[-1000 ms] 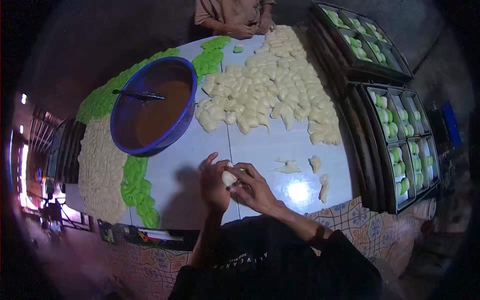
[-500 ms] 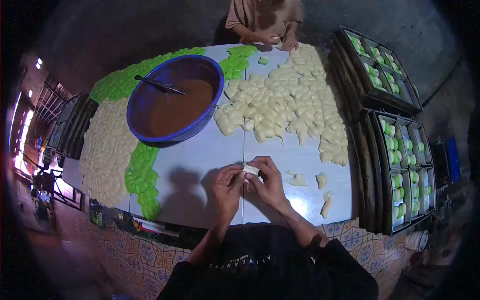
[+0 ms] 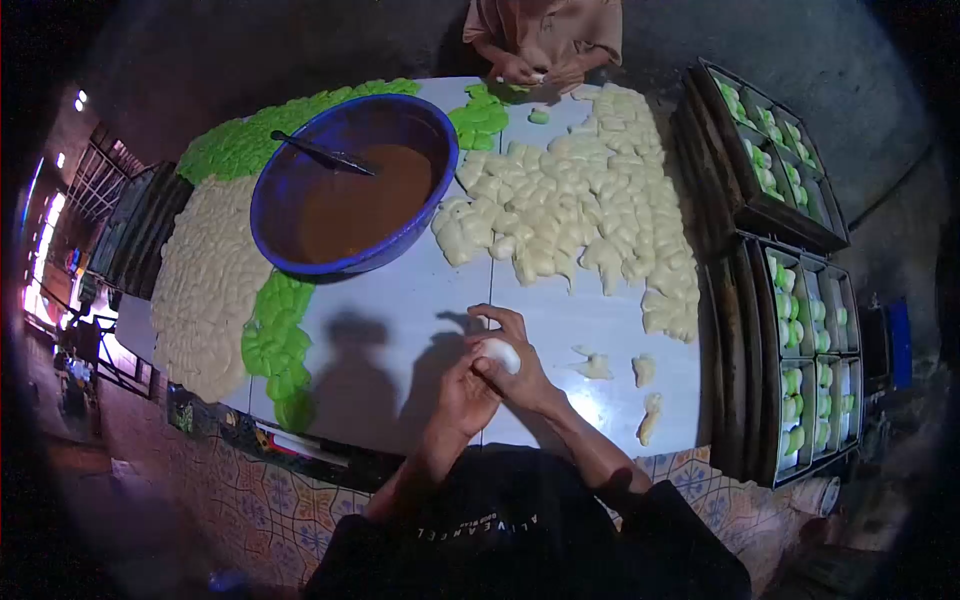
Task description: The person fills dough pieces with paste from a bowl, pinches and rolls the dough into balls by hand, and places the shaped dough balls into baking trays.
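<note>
A smooth, rounded white dough ball (image 3: 499, 354) sits between my two hands above the near side of the table. My left hand (image 3: 467, 397) cups it from below and the left, fingers curled against it. Over its right side and top lies my right hand (image 3: 525, 372), thumb pressed on the dough and fingers bent. Off to the right, a few scraps of pale dough (image 3: 643, 370) lie on the white tabletop (image 3: 400, 330). Beyond my hands spreads a large patch of pale dough pieces (image 3: 570, 215), packed side by side.
A blue basin (image 3: 262, 225) of brown filling, a dark-handled utensil (image 3: 325, 154) in it, stands back left. Green dough pieces (image 3: 275, 340) and more pale dough (image 3: 205, 295) lie beside it. Stacked metal trays (image 3: 800, 350) hold green-and-white pieces at right. Another person (image 3: 545, 40) works opposite.
The dough between my hands has gone from pinched and uneven to a smooth ball. My hands have closed together around it. The person opposite has lifted their hands from the dough patch.
</note>
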A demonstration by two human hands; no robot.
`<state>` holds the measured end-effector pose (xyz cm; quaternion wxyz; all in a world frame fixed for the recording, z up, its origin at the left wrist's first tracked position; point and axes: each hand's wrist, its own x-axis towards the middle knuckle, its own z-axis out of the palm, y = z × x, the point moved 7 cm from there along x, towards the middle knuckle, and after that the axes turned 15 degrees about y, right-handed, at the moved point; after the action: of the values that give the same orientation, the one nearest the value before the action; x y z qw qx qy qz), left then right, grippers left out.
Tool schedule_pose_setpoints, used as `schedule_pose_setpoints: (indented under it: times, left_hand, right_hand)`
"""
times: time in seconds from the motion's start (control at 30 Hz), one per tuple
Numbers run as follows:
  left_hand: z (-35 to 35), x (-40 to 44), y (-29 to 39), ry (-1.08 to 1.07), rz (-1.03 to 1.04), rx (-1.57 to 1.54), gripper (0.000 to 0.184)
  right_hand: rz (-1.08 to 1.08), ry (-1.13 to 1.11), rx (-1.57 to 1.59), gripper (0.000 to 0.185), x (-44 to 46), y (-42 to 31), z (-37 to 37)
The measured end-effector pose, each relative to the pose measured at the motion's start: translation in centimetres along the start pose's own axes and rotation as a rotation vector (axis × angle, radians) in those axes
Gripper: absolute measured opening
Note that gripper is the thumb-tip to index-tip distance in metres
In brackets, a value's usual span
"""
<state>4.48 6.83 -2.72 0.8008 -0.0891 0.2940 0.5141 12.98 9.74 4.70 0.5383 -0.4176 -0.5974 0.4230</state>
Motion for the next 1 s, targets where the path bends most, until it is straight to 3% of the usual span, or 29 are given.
schedule_pose_setpoints:
  times: [0.03,0.07,0.1,0.13,0.17,0.23,0.37,0.4,0.47,0.57,0.6,0.63,0.73,0.77,0.83,0.87,0.93,0.97,1.0]
  left_hand:
    - [0.2,0.2,0.5,-0.003,0.007,-0.008,0.041]
    - [1.8,-0.3,0.5,-0.217,-0.116,-0.085,0.055]
    - [3.8,-1.1,0.8,-0.437,-0.235,-0.154,0.069]
    - [8.8,-3.1,2.0,-0.532,-0.034,0.064,0.093]
    - [10.4,-3.0,2.4,-0.593,-0.105,0.233,0.122]
    - [11.2,0.6,6.5,-0.753,-0.007,0.292,0.113]
    - [15.8,7.6,22.4,0.064,0.759,0.954,0.079]
    - [19.4,5.0,22.4,0.06,0.771,0.956,0.079]
    - [27.3,-2.7,19.8,0.25,0.837,2.034,0.085]
    - [9.3,17.2,28.4,0.418,0.27,1.723,0.093]
    - [10.7,14.8,26.9,0.471,0.358,1.668,0.106]
    - [11.3,13.9,26.1,0.47,0.357,1.67,0.106]
    - [14.2,11.3,24.6,0.39,0.681,1.395,0.109]
    - [14.2,10.1,23.5,0.39,0.672,1.394,0.109]
    - [14.5,7.4,19.8,0.172,0.406,0.904,0.106]
    - [15.5,5.0,16.4,0.034,0.427,0.84,0.104]
    - [13.0,3.4,12.2,0.146,0.285,0.83,0.085]
    - [11.1,3.3,11.0,0.085,0.342,0.702,0.066]
    - [10.3,2.4,10.3,0.148,0.415,0.659,0.056]
  right_hand:
    - [0.051,0.005,0.042,0.076,0.2,0.8,0.0]
    - [0.047,-0.007,0.044,0.076,0.3,1.0,-0.1]
    - [0.164,-0.03,0.216,0.093,0.7,1.5,-0.4]
    - [0.282,-0.051,0.389,0.112,0.9,2.1,-0.5]
    - [0.346,-0.045,0.489,0.133,1.2,2.8,-0.6]
    - [0.291,0.062,0.521,0.131,2.2,5.2,-1.2]
    - [0.277,0.163,0.526,0.12,3.5,3.7,-2.4]
    - [0.283,0.207,0.525,0.116,3.3,4.0,-2.5]
    - [0.33,0.239,0.642,0.104,3.0,4.8,-1.7]
    - [0.388,0.215,0.719,0.088,2.1,7.8,-1.3]
    - [0.404,0.254,0.763,0.084,2.3,7.1,-1.0]
    - [0.404,0.256,0.764,0.084,2.4,7.5,-1.1]
    - [0.376,0.289,0.71,0.077,2.5,7.5,-1.0]
    - [0.383,0.294,0.706,0.077,2.9,7.4,-0.8]
    - [0.457,0.267,0.839,0.075,3.8,7.2,0.1]
    - [0.464,0.275,0.836,0.075,4.2,7.1,0.4]
    - [0.634,0.26,1.025,0.057,4.5,7.7,1.7]
    - [0.718,0.251,1.121,0.05,4.2,8.0,2.2]
    - [0.725,0.237,1.119,0.028,4.1,7.3,1.8]
